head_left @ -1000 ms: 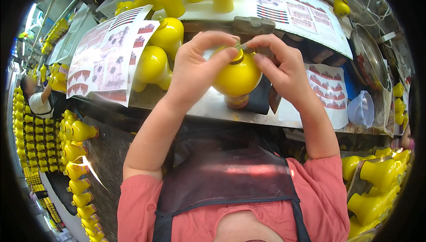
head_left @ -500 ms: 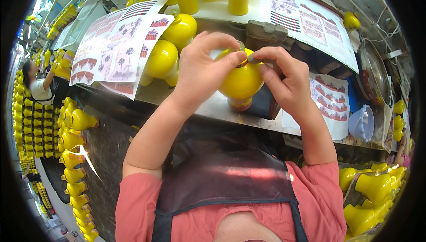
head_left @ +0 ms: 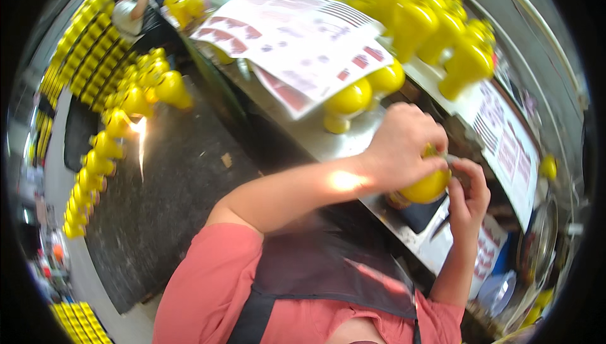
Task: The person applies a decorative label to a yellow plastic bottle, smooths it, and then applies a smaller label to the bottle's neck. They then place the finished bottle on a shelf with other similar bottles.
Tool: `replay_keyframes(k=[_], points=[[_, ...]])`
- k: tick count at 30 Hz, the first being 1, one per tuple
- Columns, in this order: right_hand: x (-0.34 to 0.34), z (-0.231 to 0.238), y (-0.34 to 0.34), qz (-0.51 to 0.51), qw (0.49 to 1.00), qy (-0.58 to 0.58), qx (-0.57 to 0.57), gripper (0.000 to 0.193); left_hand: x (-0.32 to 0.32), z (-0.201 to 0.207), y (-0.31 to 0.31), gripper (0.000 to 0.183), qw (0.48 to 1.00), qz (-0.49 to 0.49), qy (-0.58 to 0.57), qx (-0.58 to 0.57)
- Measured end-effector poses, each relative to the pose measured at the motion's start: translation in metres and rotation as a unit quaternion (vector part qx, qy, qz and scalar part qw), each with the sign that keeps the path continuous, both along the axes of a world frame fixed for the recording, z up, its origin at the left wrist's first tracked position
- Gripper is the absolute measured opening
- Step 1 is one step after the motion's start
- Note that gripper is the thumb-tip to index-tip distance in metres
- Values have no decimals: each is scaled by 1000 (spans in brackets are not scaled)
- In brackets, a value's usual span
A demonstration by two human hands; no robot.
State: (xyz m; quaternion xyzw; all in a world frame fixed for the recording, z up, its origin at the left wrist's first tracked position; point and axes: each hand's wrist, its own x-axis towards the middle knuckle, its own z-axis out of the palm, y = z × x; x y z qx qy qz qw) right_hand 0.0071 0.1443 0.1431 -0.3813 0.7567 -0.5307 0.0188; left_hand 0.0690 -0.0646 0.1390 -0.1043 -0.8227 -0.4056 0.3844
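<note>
A glossy yellow vase (head_left: pixel 424 187) stands on the work table, partly covered by my hands. My left hand (head_left: pixel 404 148) curls its thumb and fingers around the vase's narrow neck. My right hand (head_left: pixel 469 195) is closed in a pinch at the shoulder of the vase, close to the left fingertips. A small greyish bit shows at its fingertips, too blurred to name. Beside the left wrist, more yellow vases (head_left: pixel 347 98) lie partly under printed sheets (head_left: pixel 297 41) with dark red and purple patterns.
More yellow vases (head_left: pixel 413 22) stand on the raised shelf behind, near another printed sheet (head_left: pixel 505 142). A pale plastic cup (head_left: pixel 497 293) and a round metal pan (head_left: pixel 540 237) are at the right. A row of vases (head_left: pixel 98 170) lines the dark board (head_left: pixel 183 218); a person (head_left: pixel 132 12) works far left.
The view has turned to the left, so the table and both hands now appear farther right and tilted. Both hands remain at the vase's neck.
</note>
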Motion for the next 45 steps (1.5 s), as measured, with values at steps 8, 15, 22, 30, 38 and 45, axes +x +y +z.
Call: replay_keyframes(k=[8,15,22,30,38,45], points=[[-7,26,-12,115,961,-251,4,34,51,-5,-4,21,998,1,16,-61],[-15,24,-41,218,938,-247,-105,24,145,7,-63,15,991,125,39,-1],[-14,16,-78,217,935,-272,-73,15,275,8,-158,15,898,427,-99,-45],[-28,-9,-80,189,936,-295,-41,18,371,-34,-314,19,696,694,-177,-56],[-42,-35,-64,123,943,-310,-4,19,397,-79,-428,28,628,745,-218,-47],[-25,-36,-66,55,929,-365,24,14,405,-103,-467,28,599,750,-268,-79]])
